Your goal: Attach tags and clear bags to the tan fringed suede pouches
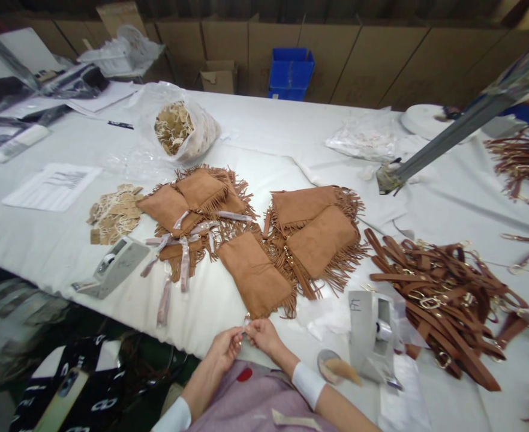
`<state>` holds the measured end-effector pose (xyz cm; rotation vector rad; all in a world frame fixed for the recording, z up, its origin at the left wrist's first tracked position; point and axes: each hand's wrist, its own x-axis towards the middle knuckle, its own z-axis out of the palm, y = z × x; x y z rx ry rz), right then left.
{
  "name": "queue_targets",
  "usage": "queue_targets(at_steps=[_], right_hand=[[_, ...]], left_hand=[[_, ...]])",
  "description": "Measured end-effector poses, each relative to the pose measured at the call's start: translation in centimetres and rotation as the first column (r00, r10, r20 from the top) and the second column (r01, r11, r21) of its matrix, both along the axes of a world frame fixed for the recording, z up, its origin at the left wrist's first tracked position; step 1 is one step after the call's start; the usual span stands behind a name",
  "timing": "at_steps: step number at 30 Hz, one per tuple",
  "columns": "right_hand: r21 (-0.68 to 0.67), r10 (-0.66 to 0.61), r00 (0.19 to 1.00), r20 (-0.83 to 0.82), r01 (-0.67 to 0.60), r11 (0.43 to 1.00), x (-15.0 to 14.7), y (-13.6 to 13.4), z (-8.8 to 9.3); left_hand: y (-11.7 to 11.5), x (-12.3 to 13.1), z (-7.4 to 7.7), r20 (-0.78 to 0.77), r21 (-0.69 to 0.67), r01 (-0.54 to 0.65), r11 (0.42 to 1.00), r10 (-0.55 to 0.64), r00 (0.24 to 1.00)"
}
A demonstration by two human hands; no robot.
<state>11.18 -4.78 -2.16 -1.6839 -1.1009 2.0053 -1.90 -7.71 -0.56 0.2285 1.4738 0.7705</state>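
Close together at the table's front edge, my left hand and my right hand pinch something small at the near corner of a brown fringed pouch. The item between the fingertips is too small to make out. Two more brown pouches overlap just behind and to the right. To the left lies a pile of fringed pouches with wrapped wrist straps hanging off it.
Tape dispensers stand left and right. Brown straps heap at the right. Tan tags and a plastic bag of tags lie left. A grey pole slants over the right side. Blue bins stand beyond the table.
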Motion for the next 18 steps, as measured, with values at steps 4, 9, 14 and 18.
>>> queue_targets(at_steps=[4,9,14,18], right_hand=[[0.023,-0.048,0.997,0.062,0.047,0.999,1.2,0.4,0.6],[-0.053,-0.154,0.985,0.072,0.158,0.986,1.3,0.6,2.1],[-0.257,-0.372,0.917,-0.147,0.327,0.909,-1.0,0.3,3.7],[-0.455,-0.603,0.732,-0.318,0.44,0.774,-1.6,-0.2,4.3]], left_hand=[[0.2,-0.2,0.7,-0.144,0.013,-0.016,1.0,0.018,0.989],[0.8,0.0,1.3,-0.302,0.071,0.042,0.997,-0.019,0.953],[0.6,0.3,1.5,-0.424,0.128,0.109,0.986,-0.045,0.905],[-0.3,0.7,1.0,-0.389,0.194,0.112,0.975,-0.028,0.921]])
